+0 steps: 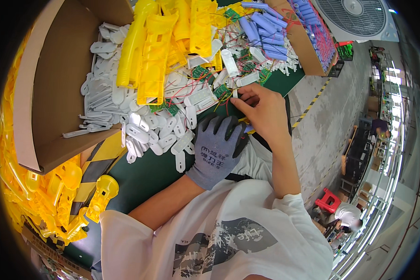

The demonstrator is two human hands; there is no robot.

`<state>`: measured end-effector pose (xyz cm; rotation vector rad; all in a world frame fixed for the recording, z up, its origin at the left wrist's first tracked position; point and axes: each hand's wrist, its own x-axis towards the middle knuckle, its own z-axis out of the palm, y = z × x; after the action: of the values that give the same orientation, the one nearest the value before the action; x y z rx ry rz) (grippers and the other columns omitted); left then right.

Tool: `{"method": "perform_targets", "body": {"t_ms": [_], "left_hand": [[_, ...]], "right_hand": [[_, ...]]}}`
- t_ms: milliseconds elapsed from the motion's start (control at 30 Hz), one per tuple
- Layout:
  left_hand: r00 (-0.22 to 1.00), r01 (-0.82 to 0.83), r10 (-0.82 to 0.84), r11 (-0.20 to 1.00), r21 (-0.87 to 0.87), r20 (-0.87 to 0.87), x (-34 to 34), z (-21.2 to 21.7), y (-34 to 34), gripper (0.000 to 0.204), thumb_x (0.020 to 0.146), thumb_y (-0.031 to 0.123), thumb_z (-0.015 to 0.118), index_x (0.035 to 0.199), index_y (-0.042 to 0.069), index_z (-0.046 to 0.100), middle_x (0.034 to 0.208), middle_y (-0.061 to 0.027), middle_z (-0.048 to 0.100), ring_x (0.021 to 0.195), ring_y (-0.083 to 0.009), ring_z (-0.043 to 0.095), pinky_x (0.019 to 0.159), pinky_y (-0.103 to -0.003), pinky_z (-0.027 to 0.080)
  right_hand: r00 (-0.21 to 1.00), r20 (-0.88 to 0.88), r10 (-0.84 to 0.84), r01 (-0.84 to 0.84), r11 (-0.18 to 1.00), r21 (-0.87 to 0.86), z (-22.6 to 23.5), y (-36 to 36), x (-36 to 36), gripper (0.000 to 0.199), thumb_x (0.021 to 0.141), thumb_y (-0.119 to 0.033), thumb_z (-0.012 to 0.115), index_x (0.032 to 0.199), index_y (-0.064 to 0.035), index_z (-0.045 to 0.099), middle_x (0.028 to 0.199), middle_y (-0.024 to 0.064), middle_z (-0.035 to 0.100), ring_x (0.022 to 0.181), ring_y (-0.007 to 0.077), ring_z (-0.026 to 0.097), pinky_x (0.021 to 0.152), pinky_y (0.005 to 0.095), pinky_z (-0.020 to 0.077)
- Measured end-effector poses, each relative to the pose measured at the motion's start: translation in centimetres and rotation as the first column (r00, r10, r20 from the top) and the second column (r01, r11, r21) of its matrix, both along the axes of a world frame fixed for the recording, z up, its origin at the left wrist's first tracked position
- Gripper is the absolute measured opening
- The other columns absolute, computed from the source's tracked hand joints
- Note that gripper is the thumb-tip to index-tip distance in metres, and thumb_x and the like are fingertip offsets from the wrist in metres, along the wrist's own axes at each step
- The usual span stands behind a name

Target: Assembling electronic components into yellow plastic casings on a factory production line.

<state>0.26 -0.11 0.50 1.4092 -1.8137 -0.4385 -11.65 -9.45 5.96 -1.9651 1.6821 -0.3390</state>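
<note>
Apparently, bare right hand (264, 111) is pinching a small white piece (235, 94), long axis pointing away from the torso (233, 224); gloved left hand (217, 142) is lying apart, leftward and nearer the torso, grip not discernible.

The left hand (216, 145) wears a blue-grey glove, blackish along the fingers, with dark printing across its back; the right hand (265, 112) has a white piece (235, 94) at its fingertips. Far off, shells (153, 58) glare bright yellow over a heap of white parts (161, 128). Boards (221, 91) show green, wires (184, 89) red, black and yellow, and cylinders (269, 33) lilac. I see a dark green tabletop (287, 83), a brown carton (56, 84) on the left, black-and-yellow striped tape (94, 163), a white shirt (140, 242) printed grey and black, and a red stool (328, 200) over on the right.
</note>
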Motion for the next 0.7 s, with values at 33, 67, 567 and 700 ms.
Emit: {"method": "perform_targets", "body": {"t_ms": [33, 67, 567, 700], "left_hand": [[1.000, -0.001, 0.001, 1.000, -0.007, -0.015, 0.0, -0.1, 0.1, 0.037, 0.072, 0.021, 0.070, 0.105, 0.011, 0.056, 0.105, -0.0079, 0.054, 0.097, -0.0291, 0.052, 0.086, -0.045, 0.040], [1.000, -0.002, 0.002, 1.000, -0.014, -0.030, 0.1, -0.2, 0.1, 0.037, 0.072, 0.021, 0.070, 0.105, 0.011, 0.056, 0.105, -0.0081, 0.054, 0.097, -0.0290, 0.052, 0.086, -0.045, 0.040], [0.991, 0.027, -0.009, 0.991, 0.132, -0.134, 0.2, 0.3, -0.7, 0.050, 0.066, 0.014, 0.076, 0.112, 0.006, 0.057, 0.102, -0.0106, 0.060, 0.088, -0.0315, 0.056, 0.081, -0.043, 0.043], [0.998, 0.049, -0.050, 0.998, 0.041, 0.035, -0.4, 2.0, -0.8, 0.065, 0.063, 0.013, 0.078, 0.120, 0.001, 0.050, 0.106, -0.0163, 0.057, 0.096, -0.0334, 0.053, 0.080, -0.041, 0.043]], "right_hand": [[1.000, -0.003, -0.014, 0.014, 1.000, -0.003, -0.1, 0.0, 0.2, 0.024, 0.073, -0.018, 0.075, 0.090, -0.0035, 0.068, 0.076, 0.0078, 0.068, 0.065, 0.0179, 0.066, 0.061, 0.0282, 0.0515], [1.000, -0.002, -0.007, 0.007, 1.000, 0.002, -0.3, 0.1, 0.3, 0.024, 0.073, -0.018, 0.075, 0.090, -0.0035, 0.068, 0.076, 0.0078, 0.068, 0.065, 0.0179, 0.066, 0.061, 0.0282, 0.0515], [0.853, 0.054, 0.520, -0.486, 0.827, -0.282, 1.7, 1.4, -6.7, 0.033, 0.068, -0.018, 0.076, 0.098, -0.0094, 0.066, 0.097, 0.0041, 0.064, 0.093, 0.0213, 0.059, 0.075, 0.0312, 0.0492], [0.836, 0.074, 0.544, -0.507, 0.817, -0.276, -1.1, 1.2, -9.3, 0.042, 0.063, -0.022, 0.079, 0.100, -0.0083, 0.064, 0.093, 0.0024, 0.061, 0.093, 0.0197, 0.057, 0.077, 0.0323, 0.0484]]}}
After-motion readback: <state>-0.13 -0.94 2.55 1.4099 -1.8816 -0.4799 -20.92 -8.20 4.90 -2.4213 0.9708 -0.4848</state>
